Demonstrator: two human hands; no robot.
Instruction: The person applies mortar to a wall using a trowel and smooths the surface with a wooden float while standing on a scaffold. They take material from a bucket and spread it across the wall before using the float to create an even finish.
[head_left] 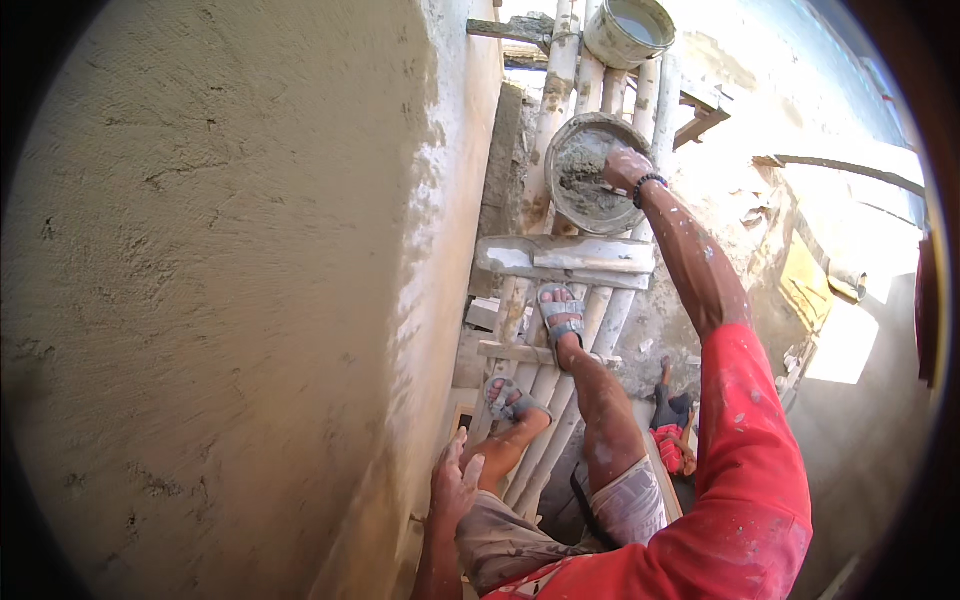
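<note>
My right hand (624, 168) reaches into a round pan of wet grey mortar (590, 205), its fingers closed at the right side; what they hold, if anything, I cannot make out. My left hand (453, 480), fingers apart and dusted pale, is down beside my left leg near the plastered wall (230, 280). The wall has a rough grey surface with a paler strip along its right side. My sandalled feet stand on a walkway of pale poles (545, 440). A short plank (590, 260) lies across them just below the pan.
A bucket of cloudy liquid (612, 40) stands beyond the pan. Far below on the right, a person in red (672, 445) is on the ground near a yellow sheet (805, 285). A curved dark beam (850, 172) and wooden supports (700, 125) jut out at the right.
</note>
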